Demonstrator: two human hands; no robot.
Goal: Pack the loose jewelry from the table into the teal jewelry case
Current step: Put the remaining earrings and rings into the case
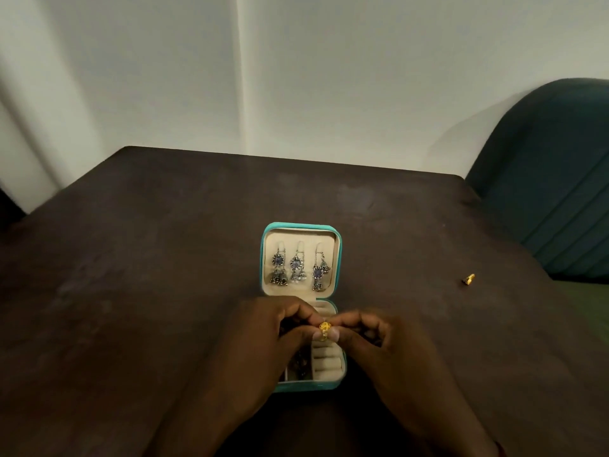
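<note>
Pinching a small gold ring (324, 328) between their fingertips, the left hand (273, 338) and right hand (379, 344) poise it over the cream ring rolls (326, 361) of the open teal jewelry case (263, 258), apparently for slotting in; another gold piece (468, 279) lies well apart.

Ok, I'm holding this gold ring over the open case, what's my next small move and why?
Probably lower the gold ring and press its band between the cream ring rolls beneath it: your left hand and right hand pinch it over the open teal case. The small gold piece on the table can wait.
</note>
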